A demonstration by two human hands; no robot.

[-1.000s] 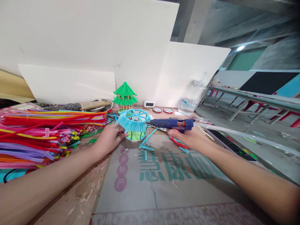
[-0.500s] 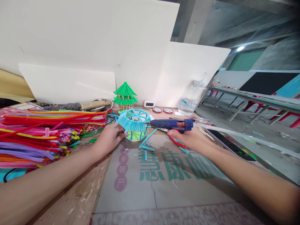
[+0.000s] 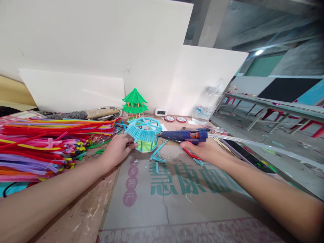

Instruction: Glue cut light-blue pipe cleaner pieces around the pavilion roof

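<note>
My right hand [image 3: 198,148] is wrapped round a dark blue hot glue gun [image 3: 184,135] with a clear glue stick [image 3: 227,137] trailing from its back. The gun's nozzle meets the right side of a light blue pavilion model [image 3: 144,133], made of pipe cleaners with a partly covered roof frame. My left hand [image 3: 120,148] grips the model's left edge; its fingertips are partly hidden. Scissors, partly covered, seem to lie under the gun. Cut light blue pipe cleaner pieces [image 3: 158,156] lie in front of the model.
Bundles of coloured pipe cleaners [image 3: 50,148] fill the left side. Behind the model stand a green pagoda model [image 3: 135,104], a small digital clock [image 3: 161,111] and a clear plastic bottle [image 3: 204,106]. A phone [image 3: 248,157] lies at right. White boards [image 3: 101,44] rise at the back.
The glue gun's nozzle has dipped slightly along the model's right roof edge. Both hands keep their holds, and the view has shifted a little.
</note>
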